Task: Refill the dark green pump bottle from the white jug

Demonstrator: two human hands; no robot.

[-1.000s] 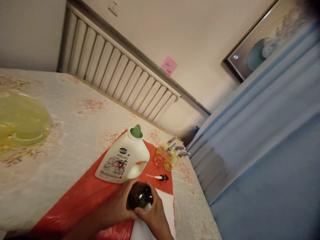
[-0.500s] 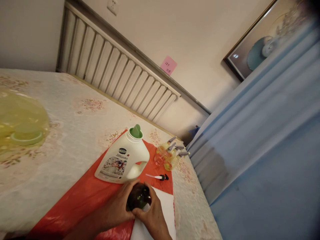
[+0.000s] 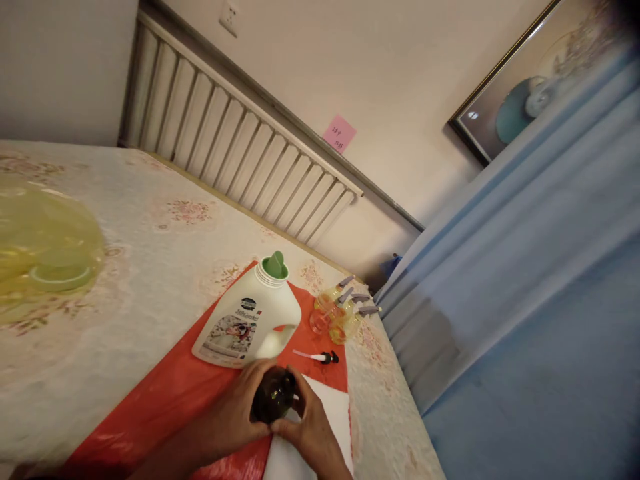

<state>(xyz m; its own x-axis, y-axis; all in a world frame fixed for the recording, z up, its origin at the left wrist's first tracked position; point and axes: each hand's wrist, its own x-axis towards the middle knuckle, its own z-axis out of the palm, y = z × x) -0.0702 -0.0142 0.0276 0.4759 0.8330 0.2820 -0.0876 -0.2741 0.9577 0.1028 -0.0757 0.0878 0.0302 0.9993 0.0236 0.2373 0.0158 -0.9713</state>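
Left hand and right hand, fingers curved inward, grasp a rounded, dark, glossy bottle between them; its foreshortened long axis seems tilted, neck toward the right fingers. Just beyond: a cream plastic jug.

Over there, one camera on the person's head peers forward and down, tipped sideways, bare left hand and bare right hand close below, across the pale floral-patterned bench toward the far white ribbed radiator.
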